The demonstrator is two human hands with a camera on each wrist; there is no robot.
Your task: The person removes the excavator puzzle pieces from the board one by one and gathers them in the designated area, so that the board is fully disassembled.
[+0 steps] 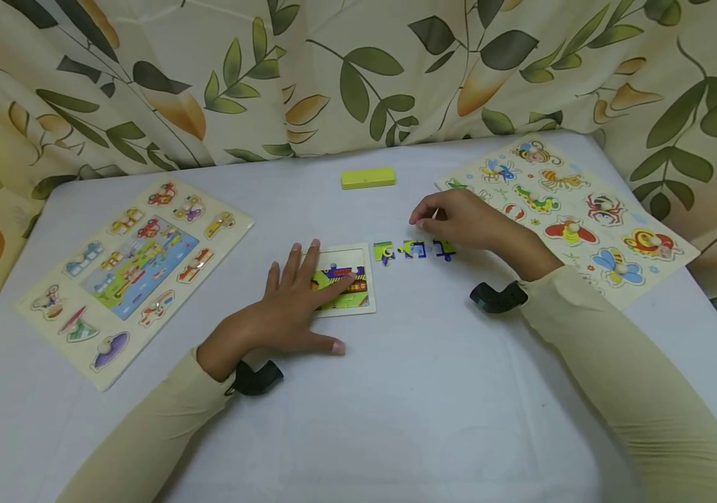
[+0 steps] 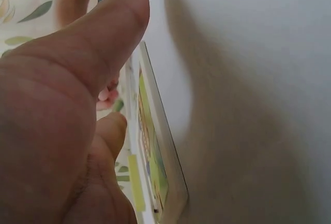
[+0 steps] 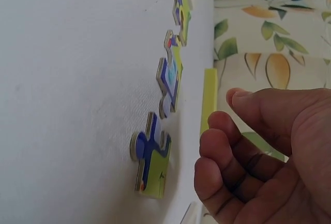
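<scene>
My left hand (image 1: 286,311) lies with fingers spread over a small square jigsaw tray (image 1: 372,279), covering its left part. Assembled pieces with a red and purple picture (image 1: 358,285) show inside; the top of the tray looks bare. To the tray's right, three loose jigsaw pieces stand in a row: a left piece (image 1: 383,251), a middle piece (image 1: 413,249) and a right piece (image 1: 444,249). Just above the right piece hovers my right hand (image 1: 455,218), its fingers loosely bent. In the right wrist view nothing is between those fingers, and the pieces lie apart from them.
A yellow-green block (image 1: 367,179) sits near the table's back edge. At the left lies a vehicle picture board (image 1: 107,279); at the right, an insect picture board (image 1: 585,223), partly under my right forearm. A leaf-patterned curtain (image 1: 358,77) hangs behind the white tabletop (image 1: 396,419).
</scene>
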